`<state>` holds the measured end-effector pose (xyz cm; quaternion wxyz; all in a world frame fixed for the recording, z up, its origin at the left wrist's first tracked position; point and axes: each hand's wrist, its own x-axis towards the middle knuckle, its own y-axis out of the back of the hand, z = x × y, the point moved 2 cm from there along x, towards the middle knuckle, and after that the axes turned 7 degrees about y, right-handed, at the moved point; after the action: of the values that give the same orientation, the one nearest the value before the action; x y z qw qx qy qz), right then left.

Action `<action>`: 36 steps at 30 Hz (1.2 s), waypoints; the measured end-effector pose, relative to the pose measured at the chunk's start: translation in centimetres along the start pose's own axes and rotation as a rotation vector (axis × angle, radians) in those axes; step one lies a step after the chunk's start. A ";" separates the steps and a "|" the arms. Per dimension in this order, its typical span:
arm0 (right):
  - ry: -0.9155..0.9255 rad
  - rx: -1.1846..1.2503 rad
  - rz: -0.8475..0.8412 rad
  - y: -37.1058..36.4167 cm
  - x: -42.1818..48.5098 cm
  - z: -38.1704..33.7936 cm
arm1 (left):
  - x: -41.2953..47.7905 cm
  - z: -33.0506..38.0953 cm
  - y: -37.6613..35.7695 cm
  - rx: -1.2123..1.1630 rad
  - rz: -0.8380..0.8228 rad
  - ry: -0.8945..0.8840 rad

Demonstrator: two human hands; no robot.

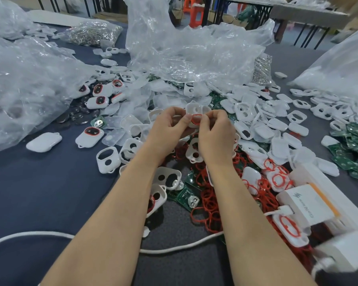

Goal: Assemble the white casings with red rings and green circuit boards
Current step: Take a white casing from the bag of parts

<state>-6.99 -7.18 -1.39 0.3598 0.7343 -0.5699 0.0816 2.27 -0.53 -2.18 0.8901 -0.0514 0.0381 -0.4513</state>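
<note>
My left hand [170,125] and my right hand [214,131] meet above the middle of the table and together hold one white casing [194,110]. A red ring [196,118] sits against that casing between my fingertips; both thumbs press at it. Loose white casings [107,156] lie all around. A tangle of red rings [210,205] lies under my right forearm. Green circuit boards [187,196] show between my arms, and more circuit boards [353,149] are piled at the right edge. Casings fitted with red rings [90,134] lie to the left.
Crumpled clear plastic bags [186,50] fill the back and left of the dark table [39,193]. A white cable [174,247] runs across the front. White boxes and a charger [310,203] stand at the right front. Bags of metal parts [93,33] lie at the back.
</note>
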 end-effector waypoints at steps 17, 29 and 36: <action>-0.102 0.072 -0.068 -0.1 -0.5 -0.6 | -1.2 0.3 -0.1 0.164 0.072 0.023; -0.129 0.105 -0.034 0.5 -0.7 -0.6 | -1.6 1.1 -0.9 0.176 0.107 0.003; -0.107 0.031 -0.025 0.5 -0.3 -0.8 | -0.7 0.4 -0.7 0.098 0.133 0.017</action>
<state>-7.32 -6.50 -0.81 0.3183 0.7501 -0.5778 0.0463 1.33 -0.30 -1.66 0.9192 -0.0013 0.0267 -0.3929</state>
